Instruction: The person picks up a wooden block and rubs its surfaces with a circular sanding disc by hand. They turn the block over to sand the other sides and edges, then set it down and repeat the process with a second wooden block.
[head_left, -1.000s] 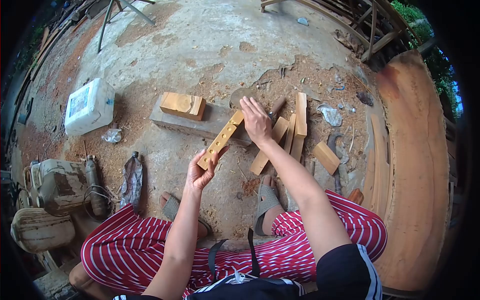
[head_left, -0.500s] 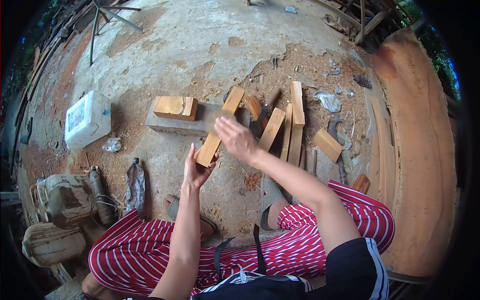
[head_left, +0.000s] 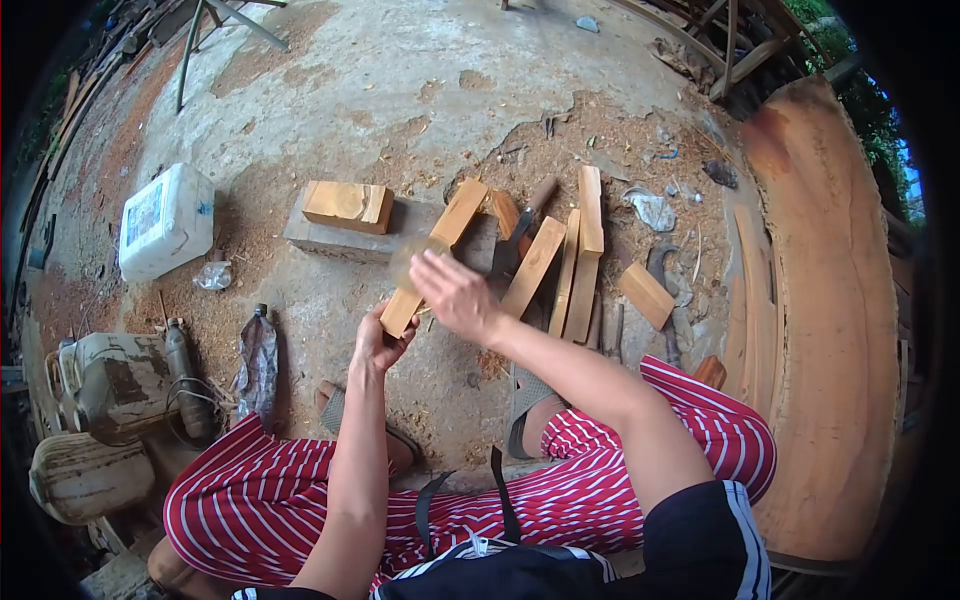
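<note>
My left hand (head_left: 378,342) is closed around the near end of a long wooden block (head_left: 458,216), which slants away from me over a grey block (head_left: 325,238). On the wooden block's upper face, my right hand (head_left: 455,297) presses a thin, round, brownish disc (head_left: 408,258) that looks like sandpaper. Its fingers lie extended over the disc, partly hiding the block's middle. A shorter wooden block (head_left: 345,204) rests on the grey block to the left. Just right of the hands lie several wooden pieces, including one slanted block (head_left: 535,268), and a dark-bladed tool with a wooden handle (head_left: 541,193).
A white jug (head_left: 165,222) stands left, near a crumpled clear plastic piece (head_left: 212,275). Bottles and dirty containers (head_left: 125,385) sit at lower left. A wide wooden slab (head_left: 835,300) runs along the right. Wood shavings, a plastic bag (head_left: 652,211) and a curved tool (head_left: 660,262) lie on the floor.
My right hand and the disc have slid down the wooden block toward my left hand. My left hand still grips the near end. The whole view has shifted slightly.
</note>
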